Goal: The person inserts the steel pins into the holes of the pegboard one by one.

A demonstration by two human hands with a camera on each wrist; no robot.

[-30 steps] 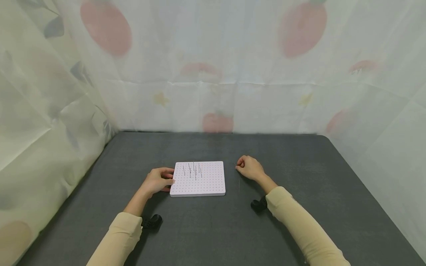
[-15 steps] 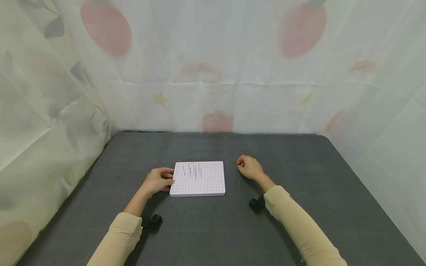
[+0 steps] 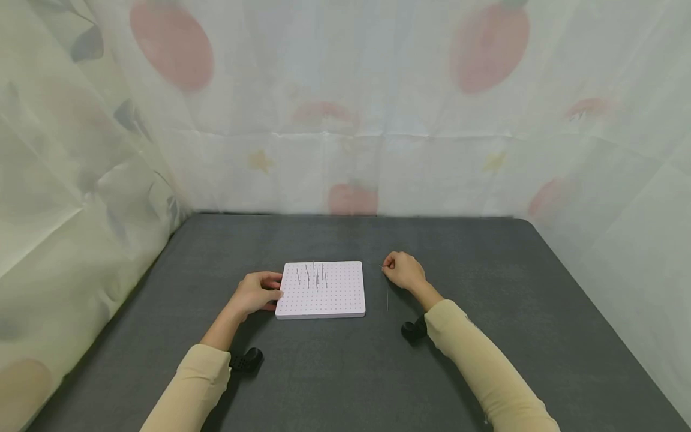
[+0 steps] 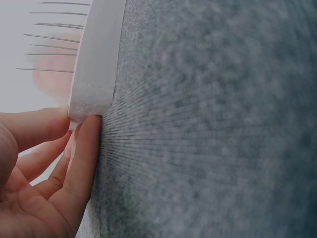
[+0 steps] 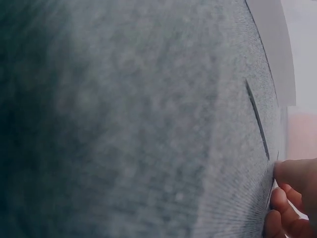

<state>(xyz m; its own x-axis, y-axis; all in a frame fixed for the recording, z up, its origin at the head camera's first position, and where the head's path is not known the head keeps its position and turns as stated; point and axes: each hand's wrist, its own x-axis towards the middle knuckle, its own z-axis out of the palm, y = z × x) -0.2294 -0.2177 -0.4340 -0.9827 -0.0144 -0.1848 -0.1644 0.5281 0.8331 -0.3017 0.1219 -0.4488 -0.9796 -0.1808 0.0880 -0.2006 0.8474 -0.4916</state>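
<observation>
A white perforated board (image 3: 322, 305) lies on the table, with several thin needles (image 3: 317, 281) standing upright in its holes toward the back left. My left hand (image 3: 254, 296) holds the board's left edge, thumb and fingers on its rim, as the left wrist view also shows near the board's corner (image 4: 91, 96). To the right of the board, my right hand (image 3: 405, 272) pinches a thin needle close to the tabletop; only a short tip of it shows by the fingertips (image 5: 282, 171). Another needle (image 5: 258, 121) lies on the table between the board and that hand.
The dark grey table (image 3: 335, 372) has a patterned curtain (image 3: 351, 162) along its back and sides. Black wrist-worn devices (image 3: 246, 360) sit under both forearms.
My right forearm has drifted slightly left, while the fingertips stay in nearly the same spot by the table. The left hand and the board have not visibly moved.
</observation>
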